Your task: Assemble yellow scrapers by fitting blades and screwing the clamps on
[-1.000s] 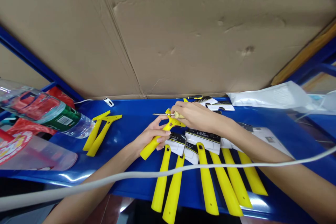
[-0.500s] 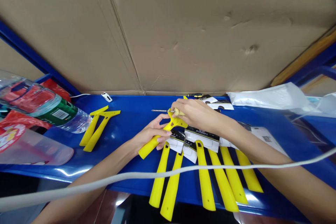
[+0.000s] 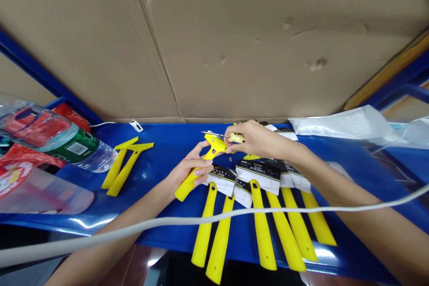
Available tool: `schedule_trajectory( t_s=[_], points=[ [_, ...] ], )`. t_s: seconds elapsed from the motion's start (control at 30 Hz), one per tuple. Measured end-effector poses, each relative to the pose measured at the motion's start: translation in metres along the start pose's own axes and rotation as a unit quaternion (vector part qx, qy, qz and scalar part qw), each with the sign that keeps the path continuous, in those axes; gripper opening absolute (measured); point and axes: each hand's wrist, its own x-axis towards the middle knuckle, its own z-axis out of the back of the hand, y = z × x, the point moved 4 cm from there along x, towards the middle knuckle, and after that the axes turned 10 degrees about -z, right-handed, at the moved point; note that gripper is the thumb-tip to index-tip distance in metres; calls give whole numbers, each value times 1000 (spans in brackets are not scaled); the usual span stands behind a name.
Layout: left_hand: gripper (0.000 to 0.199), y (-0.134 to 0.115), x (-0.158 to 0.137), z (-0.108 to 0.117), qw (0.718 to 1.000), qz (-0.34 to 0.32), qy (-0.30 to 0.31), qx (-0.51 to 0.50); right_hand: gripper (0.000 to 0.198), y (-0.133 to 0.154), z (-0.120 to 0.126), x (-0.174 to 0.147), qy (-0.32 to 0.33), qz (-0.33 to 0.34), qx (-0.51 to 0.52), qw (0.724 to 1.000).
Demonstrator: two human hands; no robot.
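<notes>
1. Since the earlier frame, the right hand [image 3: 250,136] has lifted slightly and shifted right with the screwdriver [image 3: 236,137], baring more of its pale handle; the held scraper [image 3: 216,144] has turned, so its head shows differently.
2. Cardboard [image 3: 234,53] forms the back wall.
3. The blue surface [image 3: 167,143] spreads below it; a white cable [image 3: 20,254] crosses the foreground.
4. On the left, a bottle [image 3: 78,143] leans behind a cup [image 3: 63,192]; at the far right lies a white bag [image 3: 338,124].
5. Six yellow handles [image 3: 264,241] fan out toward the near edge, their upper ends at black-and-white cards [image 3: 258,174].
6. The left hand [image 3: 191,167] is clamped round the scraper's handle, holding it tilted above the surface, head up and to the right.
7. The right hand's fingers are closed on the screwdriver, its shaft pointing left across the head's top edge; whether they touch, I cannot tell.
8. Two bare scrapers [image 3: 124,170] lie together near the bottle.
9. Behind them sits a white piece [image 3: 136,126].
10. A tiny ring-like bit [image 3: 230,159] shows just below the right hand.
</notes>
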Motion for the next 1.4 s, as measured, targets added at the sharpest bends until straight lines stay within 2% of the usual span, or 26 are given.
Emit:
schedule_trajectory(
  t_s=[0.37,0.7,1.0,1.1,1.17,1.4],
  points=[
    [60,4,1,-1,999,-2,36,19,21,-4,-2,2,16,-17,58,998],
    [60,6,-1,1,998,6,64,27,26,-9,-3,2,8,-20,45,999],
    [65,7,-2,2,997,6,79,-3,47,-18,-5,5,94,-56,115,987],
    [64,7,-3,0,997,13,72,-10,51,-23,-7,3,139,-98,155,973],
    [66,5,-3,-3,998,19,62,-13,53,-25,-7,2,146,-112,168,968],
    [64,-4,-4,-6,997,15,-19,-67,50,-26,7,0,89,-73,121,986]
  ],
)
